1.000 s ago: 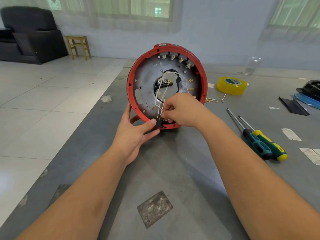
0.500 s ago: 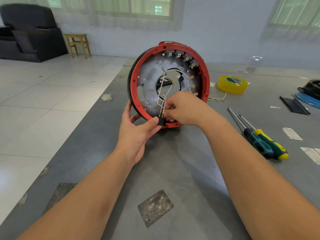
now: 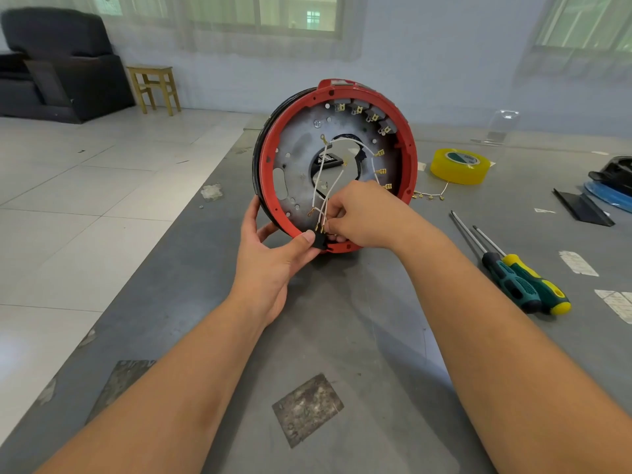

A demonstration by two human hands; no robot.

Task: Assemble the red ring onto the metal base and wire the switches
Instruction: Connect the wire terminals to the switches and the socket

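Observation:
The red ring sits around the grey metal base, and the assembly stands on edge on the grey table, open face toward me. Several grey switches with brass tabs line its upper right inside. White wires with brass terminals run from the centre hole down to a small black switch at the bottom rim. My left hand grips the lower left rim, thumb pressing on the black switch. My right hand pinches the wire terminals just above that switch.
Two screwdrivers with green and yellow handles lie to the right. A yellow tape roll and a loose wire with terminals sit behind the ring. Black and blue parts lie at the far right edge. The table's left edge drops to a tiled floor.
The assembly has turned and tilted slightly, showing more of its black back edge on the left. Both hands keep their hold at the bottom rim.

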